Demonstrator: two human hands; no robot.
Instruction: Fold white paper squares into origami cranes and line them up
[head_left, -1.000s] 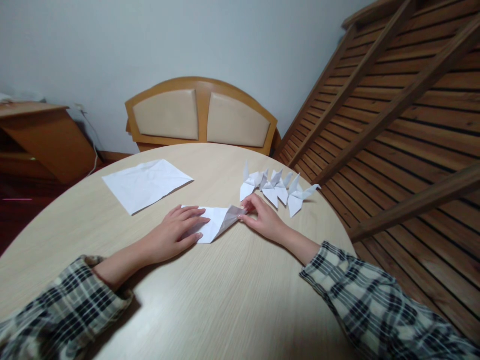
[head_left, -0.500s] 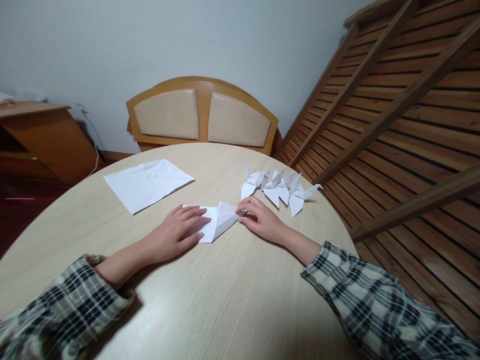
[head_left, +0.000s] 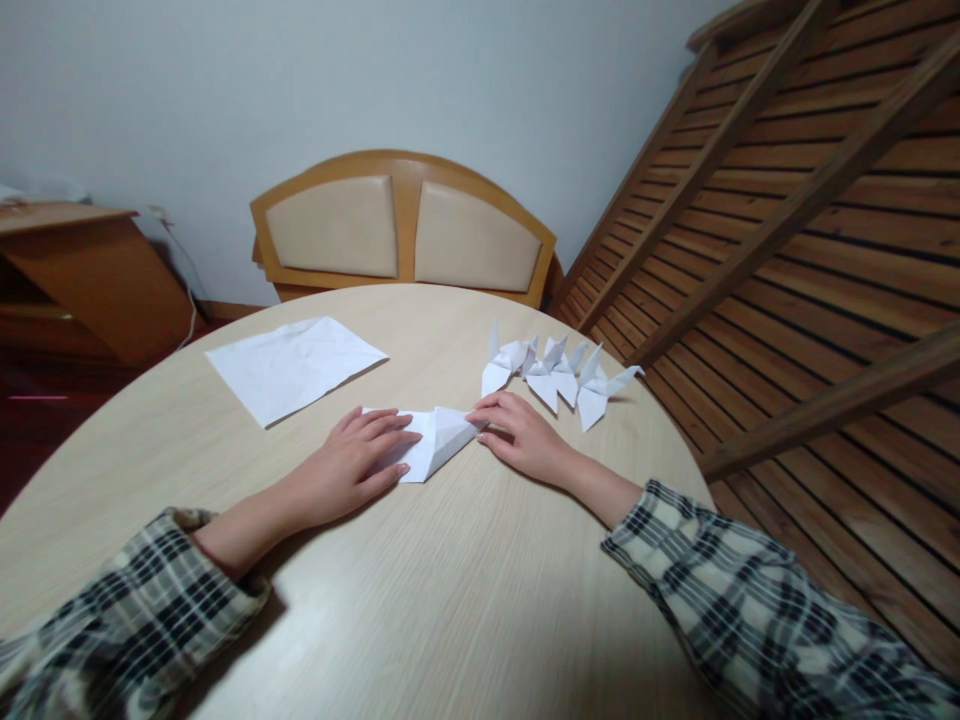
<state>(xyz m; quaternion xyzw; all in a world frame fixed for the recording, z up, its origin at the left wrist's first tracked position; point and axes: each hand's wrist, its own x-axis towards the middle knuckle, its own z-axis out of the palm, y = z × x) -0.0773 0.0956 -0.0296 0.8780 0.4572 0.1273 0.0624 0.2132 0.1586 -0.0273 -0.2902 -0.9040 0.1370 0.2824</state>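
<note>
A partly folded sheet of white paper (head_left: 442, 440) lies on the round table between my hands. My left hand (head_left: 360, 460) rests flat over its left part, fingers spread and slightly bent. At the paper's pointed right end, my right hand (head_left: 517, 435) pinches the tip between thumb and fingers. A raised flap slopes from the paper's middle toward that tip. Just beyond my right hand stand several folded white paper cranes (head_left: 559, 375) in a close row. The portion of paper beneath my left palm is hidden.
A larger white paper sheet (head_left: 296, 370) with creases lies at the left of the pale wooden table (head_left: 420, 600). A padded headboard (head_left: 405, 230) stands behind the table. Wooden slats (head_left: 810, 250) lean at the right, and a brown desk (head_left: 82, 270) is at far left.
The flap at the paper's right lies slightly lower, and my right fingers have shifted a little left with its tip. My left hand has stayed in place.
</note>
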